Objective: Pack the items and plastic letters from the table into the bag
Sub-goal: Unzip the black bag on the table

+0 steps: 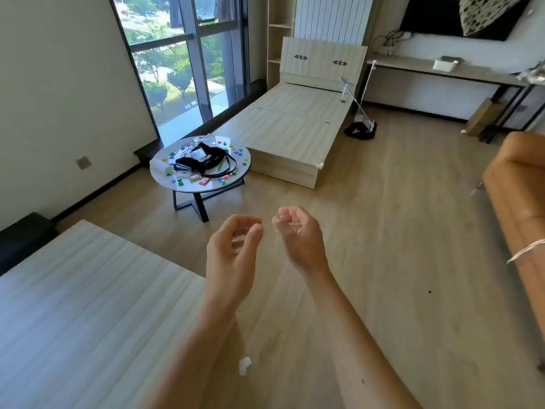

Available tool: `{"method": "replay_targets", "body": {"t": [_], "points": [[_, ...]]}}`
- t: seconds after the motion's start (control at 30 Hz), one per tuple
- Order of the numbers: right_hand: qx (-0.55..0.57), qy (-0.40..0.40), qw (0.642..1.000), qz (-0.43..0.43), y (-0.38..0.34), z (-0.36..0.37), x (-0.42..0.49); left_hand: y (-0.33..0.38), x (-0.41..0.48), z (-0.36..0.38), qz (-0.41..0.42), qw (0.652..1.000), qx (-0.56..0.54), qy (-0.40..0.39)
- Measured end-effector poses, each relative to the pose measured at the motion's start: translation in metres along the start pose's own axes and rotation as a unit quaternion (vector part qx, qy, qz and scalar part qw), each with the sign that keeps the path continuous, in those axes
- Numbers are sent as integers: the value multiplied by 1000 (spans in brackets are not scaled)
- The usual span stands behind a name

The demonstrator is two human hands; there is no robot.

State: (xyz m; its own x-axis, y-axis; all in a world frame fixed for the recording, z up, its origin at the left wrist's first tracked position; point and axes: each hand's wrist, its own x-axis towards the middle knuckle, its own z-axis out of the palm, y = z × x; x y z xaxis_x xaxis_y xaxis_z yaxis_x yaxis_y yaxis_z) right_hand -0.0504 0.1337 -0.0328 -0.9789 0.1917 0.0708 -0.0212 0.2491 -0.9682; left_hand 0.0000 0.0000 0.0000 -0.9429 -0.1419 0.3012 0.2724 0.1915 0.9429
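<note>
A round white table (203, 188) stands across the room near the window. On it lies a black bag (203, 162) with straps, and small coloured plastic letters (224, 180) and other small items are scattered around it. My left hand (233, 246) and my right hand (298, 234) are raised side by side in front of me, over the wooden floor and well short of the table. Both have loosely curled fingers and hold nothing.
A bare wooden bed frame (295, 128) stands right of the table. Another wooden surface (88, 305) fills the lower left. An orange sofa (519, 202) is at the right edge. A floor stand (361, 128) sits by the bed. A white scrap (244, 365) lies on the floor.
</note>
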Motion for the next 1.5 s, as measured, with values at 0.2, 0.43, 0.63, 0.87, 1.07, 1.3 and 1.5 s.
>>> {"method": "replay_targets", "body": {"t": [0.2,0.43,0.63,0.87,1.07,1.3,1.5], "points": [[10,-14,1000,13,8,-25,80,-10,66,53,-25,999,5,21],[7,-31,999,25,38,-19,204,-61,173,107,-42,999,13,26],[-9,-51,998,34,55,-8,337,-97,296,150,-58,997,13,40],[16,-63,997,47,54,8,469,-121,409,183,-70,996,22,51],[39,-101,993,54,72,24,578,-149,487,219,-107,990,33,83],[35,-190,981,30,90,24,704,-178,584,285,-137,977,48,153],[19,-247,968,28,91,18,806,-189,657,330,-162,963,50,211]]}}
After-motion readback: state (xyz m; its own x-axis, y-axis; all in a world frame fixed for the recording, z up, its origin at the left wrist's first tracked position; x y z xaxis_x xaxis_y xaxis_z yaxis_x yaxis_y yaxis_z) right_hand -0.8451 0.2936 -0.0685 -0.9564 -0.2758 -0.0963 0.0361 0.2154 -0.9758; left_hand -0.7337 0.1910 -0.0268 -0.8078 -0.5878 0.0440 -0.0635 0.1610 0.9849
